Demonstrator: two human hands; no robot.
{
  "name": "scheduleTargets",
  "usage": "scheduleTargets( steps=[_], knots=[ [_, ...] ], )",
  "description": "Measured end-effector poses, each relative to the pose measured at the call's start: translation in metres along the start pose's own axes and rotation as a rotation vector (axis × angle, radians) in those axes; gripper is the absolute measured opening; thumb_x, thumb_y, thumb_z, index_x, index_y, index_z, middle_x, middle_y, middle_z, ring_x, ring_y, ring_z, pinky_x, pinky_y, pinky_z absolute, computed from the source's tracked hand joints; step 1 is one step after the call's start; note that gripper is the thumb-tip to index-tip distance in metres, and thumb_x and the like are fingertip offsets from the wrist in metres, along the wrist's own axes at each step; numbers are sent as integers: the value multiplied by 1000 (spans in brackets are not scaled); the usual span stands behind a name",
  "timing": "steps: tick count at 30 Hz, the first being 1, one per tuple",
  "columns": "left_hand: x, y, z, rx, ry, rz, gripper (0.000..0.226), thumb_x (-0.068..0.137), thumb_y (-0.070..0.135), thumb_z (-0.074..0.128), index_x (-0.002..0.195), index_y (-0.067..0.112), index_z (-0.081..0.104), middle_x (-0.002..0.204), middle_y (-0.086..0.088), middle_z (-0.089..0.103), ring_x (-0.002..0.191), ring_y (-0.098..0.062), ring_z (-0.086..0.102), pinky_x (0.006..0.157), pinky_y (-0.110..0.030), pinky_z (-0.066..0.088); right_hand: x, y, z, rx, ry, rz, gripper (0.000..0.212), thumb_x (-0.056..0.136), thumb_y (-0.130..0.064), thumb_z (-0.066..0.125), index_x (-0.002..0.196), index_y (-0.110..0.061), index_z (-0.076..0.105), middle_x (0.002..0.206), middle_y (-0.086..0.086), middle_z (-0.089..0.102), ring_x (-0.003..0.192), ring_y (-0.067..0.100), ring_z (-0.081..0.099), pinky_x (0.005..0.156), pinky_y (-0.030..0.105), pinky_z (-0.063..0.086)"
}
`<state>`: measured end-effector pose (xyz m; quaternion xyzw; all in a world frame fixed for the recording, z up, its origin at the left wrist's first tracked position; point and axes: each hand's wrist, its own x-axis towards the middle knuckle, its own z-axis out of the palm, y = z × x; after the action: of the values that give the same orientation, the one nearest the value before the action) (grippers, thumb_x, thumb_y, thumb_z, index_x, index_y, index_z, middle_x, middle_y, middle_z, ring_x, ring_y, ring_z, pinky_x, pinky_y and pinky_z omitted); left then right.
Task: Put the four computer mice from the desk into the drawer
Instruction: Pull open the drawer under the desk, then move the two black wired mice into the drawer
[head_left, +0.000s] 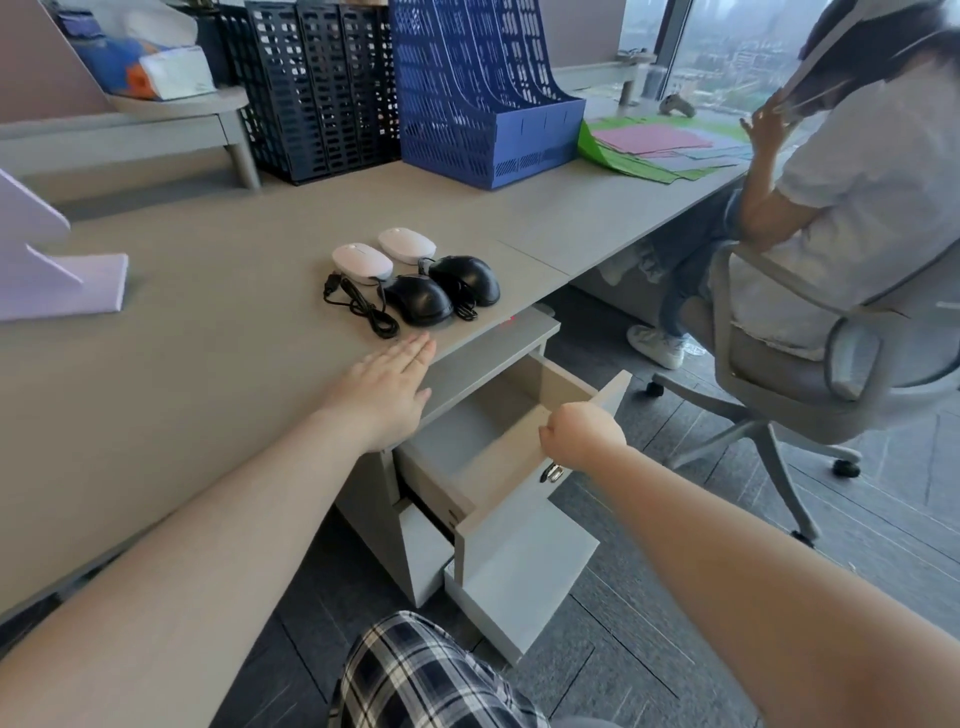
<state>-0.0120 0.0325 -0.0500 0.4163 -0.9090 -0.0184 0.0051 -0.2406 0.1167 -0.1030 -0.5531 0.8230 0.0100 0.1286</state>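
Left hand (387, 384) lies flat, fingers spread, empty; four mice (415, 278) at its 12 o'clock; right hand (582, 434) clenched on the open drawer (519, 467) front.

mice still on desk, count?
4, clustered near the desk edge: white mouse back left, white mouse back right, black mouse front left, black mouse front right. Drawer looks empty.

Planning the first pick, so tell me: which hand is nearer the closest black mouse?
Left. The left hand lies flat on the desk, fingers just short of the nearer black mouse. The right hand is lower, gripping the open drawer front.
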Motion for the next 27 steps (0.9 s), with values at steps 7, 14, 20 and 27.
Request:
scheduleTargets(
  steps=[7, 14, 20, 27],
  knots=[
    [-11, 12, -2, 11, 13, -58, 61, 100, 33, 29, 150, 13, 1, 160, 0, -3, 146, -14, 1, 118, -34, 7, -38, 43, -6, -27, -41, 121, 36, 86, -21, 46, 51, -13, 40, 56, 1, 43, 49, 18, 42, 44, 19, 31],
    [-14, 12, -2, 7, 5, -57, 63, 99, 34, 31, 150, 13, -1, 160, -1, -4, 147, -14, 0, 118, -34, 5, -61, 67, -7, -148, -21, 179, 24, 86, -20, 47, 62, -15, 48, 62, -3, 46, 60, 20, 50, 52, 22, 37],
    [-14, 11, 0, 11, 6, -51, 64, 99, 34, 33, 150, 13, 0, 160, -2, -2, 147, -16, 2, 119, -34, 6, -74, 81, -4, -255, -79, 193, 12, 82, -14, 46, 82, -16, 58, 66, -4, 48, 72, 22, 55, 62, 27, 44],
    [-15, 13, -2, 1, 11, -54, 64, 99, 35, 32, 150, 13, 0, 160, -1, -2, 146, -15, 2, 118, -31, 4, -75, 86, 2, -280, -93, 210, 13, 80, -11, 45, 85, -16, 55, 67, -4, 49, 75, 22, 55, 63, 27, 43]
  ],
)
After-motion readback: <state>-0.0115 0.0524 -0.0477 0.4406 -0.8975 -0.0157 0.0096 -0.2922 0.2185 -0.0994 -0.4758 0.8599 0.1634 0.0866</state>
